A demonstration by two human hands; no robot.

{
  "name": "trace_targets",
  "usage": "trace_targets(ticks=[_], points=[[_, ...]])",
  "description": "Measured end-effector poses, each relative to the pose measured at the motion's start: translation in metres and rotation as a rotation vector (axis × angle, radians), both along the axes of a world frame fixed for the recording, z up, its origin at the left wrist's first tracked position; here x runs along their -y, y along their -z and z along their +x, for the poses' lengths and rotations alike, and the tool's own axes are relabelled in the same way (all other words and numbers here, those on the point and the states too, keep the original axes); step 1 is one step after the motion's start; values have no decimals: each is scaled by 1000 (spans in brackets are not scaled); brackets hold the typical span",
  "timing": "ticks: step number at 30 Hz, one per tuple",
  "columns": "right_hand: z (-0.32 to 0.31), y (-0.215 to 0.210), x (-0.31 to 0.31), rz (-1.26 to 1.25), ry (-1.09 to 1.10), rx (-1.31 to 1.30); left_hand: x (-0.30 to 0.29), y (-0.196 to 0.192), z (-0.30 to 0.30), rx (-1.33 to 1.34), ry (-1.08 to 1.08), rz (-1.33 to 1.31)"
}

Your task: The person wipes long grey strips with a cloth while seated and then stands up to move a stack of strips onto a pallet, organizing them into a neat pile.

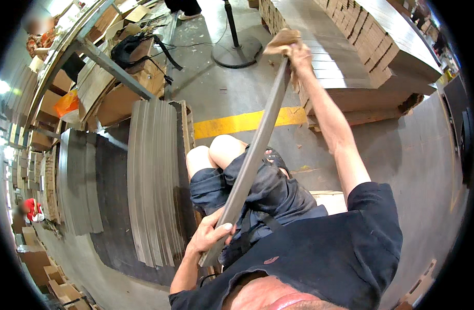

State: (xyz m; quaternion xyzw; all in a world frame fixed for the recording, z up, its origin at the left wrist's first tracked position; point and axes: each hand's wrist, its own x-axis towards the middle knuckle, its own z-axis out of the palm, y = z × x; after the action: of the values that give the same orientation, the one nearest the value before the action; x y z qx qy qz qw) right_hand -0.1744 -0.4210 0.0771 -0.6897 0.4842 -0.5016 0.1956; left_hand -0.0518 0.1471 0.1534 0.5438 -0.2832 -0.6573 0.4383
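A long grey strip, narrow and straight-edged, slants across my lap from lower left to upper right. My left hand grips it near its lower end, thumb on top. At its far end my right hand, arm stretched out, is closed on a tan cloth pressed around the strip's tip. Part of the right fingers is hidden by the cloth. Left of my knees lies a stack of similar long grey strips on a dark surface, with another grey stack beyond it.
At the upper right stand tall stacks of flat panels on a pallet. A black round stand base is on the floor ahead, beyond a yellow floor line. A metal-framed bench with a black bag is at upper left. Other people are farther off.
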Motion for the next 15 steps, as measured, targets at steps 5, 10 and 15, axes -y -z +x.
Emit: trace_targets(ticks=[5, 10, 15], points=[[-11, -56, -52, 233, -262, 304, 21, -3, 12, 1208, -17, -286], [18, -46, -197, -348, -878, -22, 42, 6, 38, 1365, -5, -329], [31, -26, -229, -654, -849, -232, 36, -3, 33, 1347, -86, -390]])
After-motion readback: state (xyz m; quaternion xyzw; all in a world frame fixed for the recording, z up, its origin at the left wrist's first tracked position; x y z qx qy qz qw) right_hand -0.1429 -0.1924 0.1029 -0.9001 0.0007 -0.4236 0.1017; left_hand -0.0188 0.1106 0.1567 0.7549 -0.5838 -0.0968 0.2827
